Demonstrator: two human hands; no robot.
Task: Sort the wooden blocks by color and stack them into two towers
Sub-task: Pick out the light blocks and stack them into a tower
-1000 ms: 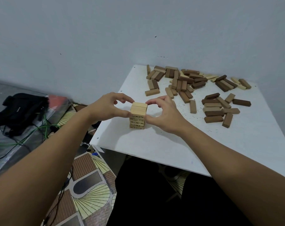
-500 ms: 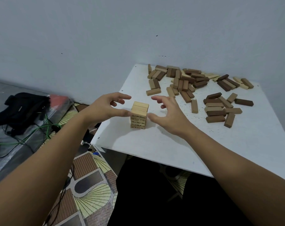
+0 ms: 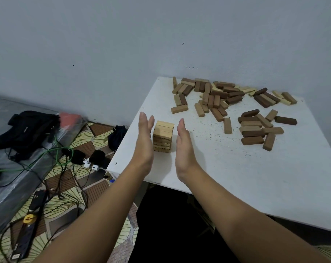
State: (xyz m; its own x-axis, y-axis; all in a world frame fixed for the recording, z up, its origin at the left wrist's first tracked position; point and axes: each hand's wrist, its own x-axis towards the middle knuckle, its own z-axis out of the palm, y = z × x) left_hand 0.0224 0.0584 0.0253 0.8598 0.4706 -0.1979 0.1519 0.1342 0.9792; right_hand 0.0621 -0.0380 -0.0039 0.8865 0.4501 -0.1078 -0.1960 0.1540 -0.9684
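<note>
A person's two hands flank a short tower of light blocks [image 3: 163, 136] near the front-left corner of a white surface [image 3: 236, 177], seen from the head cam. The left hand [image 3: 144, 141] stands edge-on, fingers straight and together, palm facing the tower's left side; it looks to be touching or just beside the stack, cannot tell which. The right hand [image 3: 184, 147] mirrors it on the tower's right side, fingers straight, a thin gap of surface showing betw. palm and blocks. Neither grip is closed on anything: both hands flat and open. The tower is upright, several layers high, top layer of pale blocks laid side by side. Well apart, toward the far edge of the surface by the wall [image 3: 123, 44], lies a loose scatter of mixed blocks [image 3: 212, 95], light, mid-brown and dark, flat and unsorted. A second cluster of mostly brown blocks [image 3: 255, 128] sits at right, w/ one dark block [image 3: 285, 120] just beside it. On the patterned floor [image 3: 70, 188] at left: tangled cables incl. a green one [image 3: 52, 150], a power strip [image 3: 26, 238], a black bag [image 3: 28, 128] on a grey ledge, and a small dark pouch [image 3: 116, 136] by the surface's edge.
</note>
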